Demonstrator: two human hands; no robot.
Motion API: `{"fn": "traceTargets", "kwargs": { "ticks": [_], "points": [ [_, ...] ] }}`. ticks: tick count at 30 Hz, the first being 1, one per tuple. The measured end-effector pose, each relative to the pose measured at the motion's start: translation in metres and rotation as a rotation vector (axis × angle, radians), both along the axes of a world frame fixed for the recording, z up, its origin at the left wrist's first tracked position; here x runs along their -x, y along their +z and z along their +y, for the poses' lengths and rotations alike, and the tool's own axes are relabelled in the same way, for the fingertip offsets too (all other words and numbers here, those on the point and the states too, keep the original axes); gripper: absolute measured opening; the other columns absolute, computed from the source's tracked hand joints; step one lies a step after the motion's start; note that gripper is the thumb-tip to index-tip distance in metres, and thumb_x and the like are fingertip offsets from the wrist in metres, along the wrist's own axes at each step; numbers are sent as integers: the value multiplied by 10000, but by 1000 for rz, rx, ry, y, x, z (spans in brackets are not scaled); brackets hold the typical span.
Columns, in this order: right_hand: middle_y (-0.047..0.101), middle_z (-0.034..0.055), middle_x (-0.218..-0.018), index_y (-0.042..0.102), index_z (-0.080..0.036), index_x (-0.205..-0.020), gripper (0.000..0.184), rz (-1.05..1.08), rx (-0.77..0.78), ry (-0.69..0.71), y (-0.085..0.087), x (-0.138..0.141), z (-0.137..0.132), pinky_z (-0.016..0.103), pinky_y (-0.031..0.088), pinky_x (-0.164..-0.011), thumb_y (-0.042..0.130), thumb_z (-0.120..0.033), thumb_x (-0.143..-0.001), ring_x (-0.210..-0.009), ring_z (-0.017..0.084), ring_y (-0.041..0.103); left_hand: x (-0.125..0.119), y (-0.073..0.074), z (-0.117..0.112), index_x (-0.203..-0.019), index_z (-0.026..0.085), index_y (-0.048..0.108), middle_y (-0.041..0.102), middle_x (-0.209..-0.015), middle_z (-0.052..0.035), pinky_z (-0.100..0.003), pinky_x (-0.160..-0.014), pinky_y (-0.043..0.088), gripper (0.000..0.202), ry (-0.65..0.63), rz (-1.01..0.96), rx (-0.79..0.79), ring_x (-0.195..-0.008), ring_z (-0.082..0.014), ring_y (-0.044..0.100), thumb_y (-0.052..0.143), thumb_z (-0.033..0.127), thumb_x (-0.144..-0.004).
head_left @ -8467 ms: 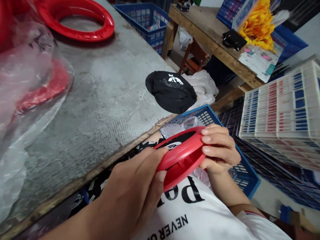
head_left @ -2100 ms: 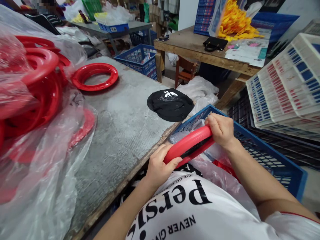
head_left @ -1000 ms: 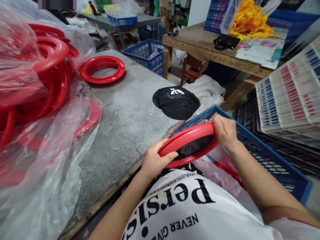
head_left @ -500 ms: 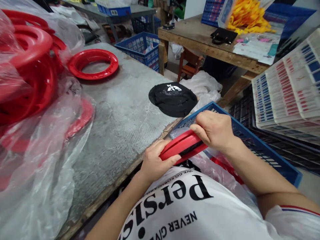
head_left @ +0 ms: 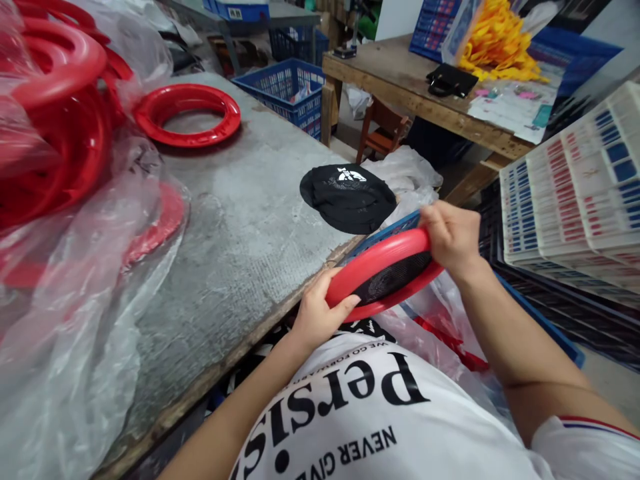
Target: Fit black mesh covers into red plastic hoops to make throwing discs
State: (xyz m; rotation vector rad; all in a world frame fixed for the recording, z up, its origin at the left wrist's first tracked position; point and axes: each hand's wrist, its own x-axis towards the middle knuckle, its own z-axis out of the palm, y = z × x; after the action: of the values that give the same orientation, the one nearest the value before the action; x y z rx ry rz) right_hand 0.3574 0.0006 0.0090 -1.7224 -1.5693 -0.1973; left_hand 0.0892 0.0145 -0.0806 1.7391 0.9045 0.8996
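Observation:
Between my two hands is a red ring (head_left: 370, 265) with black mesh across its opening, tilted so that the mesh shows. My left hand (head_left: 323, 310) grips its near left edge, thumb over the rim. On the opposite edge, my right hand (head_left: 453, 239) is closed around the rim. Just beyond the ring, a black fabric piece (head_left: 347, 199) with a white print lies at the table's edge. A single red plastic ring (head_left: 187, 115) rests flat farther back on the grey table (head_left: 235, 220).
Red rings (head_left: 65, 133) are piled in clear plastic bags (head_left: 90, 320) on the left. A blue crate (head_left: 540, 320) stands by my right arm, partly hidden. White crates (head_left: 575, 180) are stacked at right. Behind stands a wooden table (head_left: 390, 60) with a yellow heap (head_left: 500, 43).
The held ring has turned, so more of its black mesh shows. My right hand has moved slightly right and up with its edge; my left hand keeps its grip.

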Motion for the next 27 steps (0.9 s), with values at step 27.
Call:
{"fn": "traceTargets", "kwargs": {
  "ticks": [27],
  "points": [
    [550,17,-592,530,-224,-644,578,54,47,230,-20,42,-6,310,381,-601,295,-608,-1006,-569,153,515,28,61,-13,-1123,192,693,770,-1043,-75,-382,-885,576,333,19,225,-231,-943,-242,719,692,367,-840]
  ]
}}
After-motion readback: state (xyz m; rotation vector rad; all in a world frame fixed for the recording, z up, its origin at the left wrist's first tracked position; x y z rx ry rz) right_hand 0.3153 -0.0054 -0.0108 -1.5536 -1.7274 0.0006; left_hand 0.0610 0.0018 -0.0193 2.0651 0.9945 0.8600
